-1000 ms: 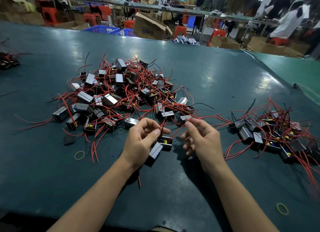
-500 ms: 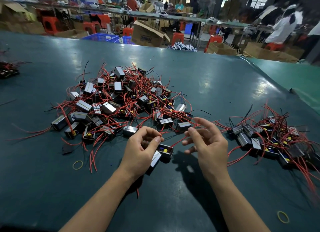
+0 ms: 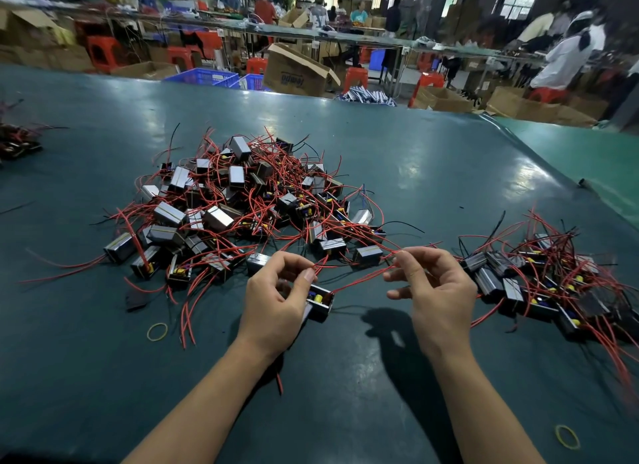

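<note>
Box (image 3: 320, 302) under the left fingers (image 3: 306, 277) is showing black walls, with yellow and blue parts inside. Wire (image 3: 359, 279) between these and the right fingers (image 3: 409, 268) is reading red throughout. Heap (image 3: 224, 214) beyond the left fingers is showing silver-grey and black boxes, some with a thin yellow stripe, in red leads and a few black ones. Smaller heap (image 3: 539, 283) right of the right fingers is repeating these colours. Table (image 3: 345, 394) is appearing dark teal. Rubber band (image 3: 157, 331) left of the left fingers is showing yellow.
</note>
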Tool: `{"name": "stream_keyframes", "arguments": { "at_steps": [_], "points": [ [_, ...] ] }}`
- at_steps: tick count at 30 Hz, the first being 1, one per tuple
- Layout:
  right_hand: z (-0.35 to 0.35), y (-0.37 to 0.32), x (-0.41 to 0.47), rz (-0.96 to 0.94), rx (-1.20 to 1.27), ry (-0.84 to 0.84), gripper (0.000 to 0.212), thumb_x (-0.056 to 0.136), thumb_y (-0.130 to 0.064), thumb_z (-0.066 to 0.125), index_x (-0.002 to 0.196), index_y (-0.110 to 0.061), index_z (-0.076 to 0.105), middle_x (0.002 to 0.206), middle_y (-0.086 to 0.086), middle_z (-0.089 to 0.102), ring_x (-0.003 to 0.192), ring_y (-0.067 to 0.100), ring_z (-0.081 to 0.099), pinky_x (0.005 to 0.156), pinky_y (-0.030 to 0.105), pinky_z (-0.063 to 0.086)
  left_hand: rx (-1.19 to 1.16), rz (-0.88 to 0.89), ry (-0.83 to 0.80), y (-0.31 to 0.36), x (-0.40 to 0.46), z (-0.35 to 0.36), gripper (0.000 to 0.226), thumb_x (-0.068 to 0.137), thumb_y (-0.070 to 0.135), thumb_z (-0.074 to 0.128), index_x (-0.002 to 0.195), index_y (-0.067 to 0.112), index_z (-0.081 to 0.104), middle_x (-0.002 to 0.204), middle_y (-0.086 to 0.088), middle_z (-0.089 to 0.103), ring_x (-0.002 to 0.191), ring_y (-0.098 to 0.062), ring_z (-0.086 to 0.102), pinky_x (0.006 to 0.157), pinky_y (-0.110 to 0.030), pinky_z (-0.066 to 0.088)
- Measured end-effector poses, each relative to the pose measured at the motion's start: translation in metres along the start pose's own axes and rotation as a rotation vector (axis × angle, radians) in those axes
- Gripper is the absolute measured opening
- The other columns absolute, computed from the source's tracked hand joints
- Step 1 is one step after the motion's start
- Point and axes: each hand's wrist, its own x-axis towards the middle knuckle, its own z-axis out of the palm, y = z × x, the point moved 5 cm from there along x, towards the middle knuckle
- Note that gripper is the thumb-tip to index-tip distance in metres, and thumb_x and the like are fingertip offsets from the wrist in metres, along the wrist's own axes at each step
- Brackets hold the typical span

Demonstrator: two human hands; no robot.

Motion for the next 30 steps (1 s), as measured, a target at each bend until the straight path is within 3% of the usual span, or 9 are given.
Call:
{"name": "stream_keyframes", "arguments": {
  "at_steps": [4, 11, 18, 20, 22, 25, 27, 30],
  "points": [
    [-0.001, 0.001, 0.001, 0.017, 0.024, 0.012, 0.005, 0.089, -0.006, 0.067, 0.086, -0.005, 0.063, 0.073, 0.013, 0.07, 0.065, 0.025, 0.071, 0.047, 0.026, 0.054, 0.028, 0.002, 0.026, 0.0, 0.001, -0.002, 0.021, 0.09, 0.007, 0.065, 0.083, 0.027, 0.064, 0.077, 0.012, 0.066, 0.065, -0.015, 0.06, 0.058, -0.025, 0.052],
    [-0.004, 0.001, -0.001, -0.031, -0.079, 0.091, 0.014, 0.087, -0.013, 0.072, 0.08, -0.012, 0.06, 0.073, 0.011, 0.069, 0.064, 0.024, 0.071, 0.044, 0.029, 0.053, 0.054, 0.018, 0.021, 0.001, 0.0, -0.001, 0.019, 0.09, 0.009, 0.066, 0.084, 0.027, 0.064, 0.076, 0.013, 0.066, 0.063, -0.005, 0.059, 0.059, -0.021, 0.05],
    [-0.002, 0.003, -0.002, -0.041, -0.053, 0.052, 0.013, 0.086, -0.01, 0.072, 0.082, -0.01, 0.06, 0.074, 0.007, 0.069, 0.07, 0.024, 0.072, 0.046, 0.028, 0.054, 0.028, 0.006, 0.04, 0.001, 0.001, -0.001, 0.021, 0.09, 0.008, 0.065, 0.082, 0.027, 0.065, 0.079, 0.009, 0.068, 0.07, -0.02, 0.065, 0.063, -0.033, 0.054],
    [-0.001, 0.005, -0.002, -0.034, -0.043, 0.01, 0.011, 0.085, -0.006, 0.072, 0.086, -0.011, 0.062, 0.082, 0.007, 0.07, 0.077, 0.024, 0.072, 0.049, 0.029, 0.056, 0.011, -0.001, 0.046, 0.0, 0.002, -0.002, 0.02, 0.089, 0.007, 0.065, 0.082, 0.026, 0.065, 0.079, 0.008, 0.069, 0.072, -0.019, 0.066, 0.065, -0.034, 0.055],
    [-0.002, 0.007, 0.0, -0.027, -0.077, 0.009, 0.019, 0.084, -0.004, 0.073, 0.092, -0.019, 0.064, 0.102, 0.008, 0.065, 0.083, 0.02, 0.07, 0.052, 0.029, 0.057, -0.016, -0.015, 0.054, 0.0, 0.002, -0.002, 0.014, 0.088, 0.011, 0.066, 0.083, 0.024, 0.065, 0.08, 0.005, 0.07, 0.073, -0.02, 0.067, 0.066, -0.035, 0.056],
    [-0.005, 0.016, 0.004, 0.054, -0.13, 0.011, 0.032, 0.085, -0.004, 0.072, 0.104, -0.028, 0.062, 0.116, -0.002, 0.059, 0.079, 0.015, 0.066, 0.055, 0.023, 0.056, -0.048, -0.032, 0.049, 0.0, 0.001, -0.002, 0.003, 0.082, 0.023, 0.062, 0.083, 0.023, 0.065, 0.079, 0.005, 0.07, 0.073, -0.019, 0.068, 0.066, -0.034, 0.056],
    [-0.008, 0.022, 0.006, 0.109, -0.191, 0.004, 0.032, 0.086, -0.009, 0.072, 0.107, -0.03, 0.061, 0.113, -0.006, 0.062, 0.075, 0.013, 0.062, 0.057, 0.024, 0.054, -0.052, -0.036, 0.043, -0.001, 0.001, -0.003, 0.004, 0.082, 0.024, 0.061, 0.084, 0.024, 0.065, 0.079, 0.004, 0.071, 0.074, -0.02, 0.068, 0.067, -0.036, 0.056],
    [-0.013, 0.026, 0.008, 0.146, -0.239, 0.042, 0.025, 0.088, -0.014, 0.069, 0.104, -0.032, 0.062, 0.103, -0.006, 0.066, 0.073, 0.014, 0.061, 0.066, 0.035, 0.054, -0.056, -0.041, 0.045, 0.0, 0.001, -0.003, 0.005, 0.082, 0.024, 0.061, 0.084, 0.024, 0.065, 0.08, 0.003, 0.071, 0.076, -0.021, 0.068, 0.069, -0.039, 0.056]
  ]
}}
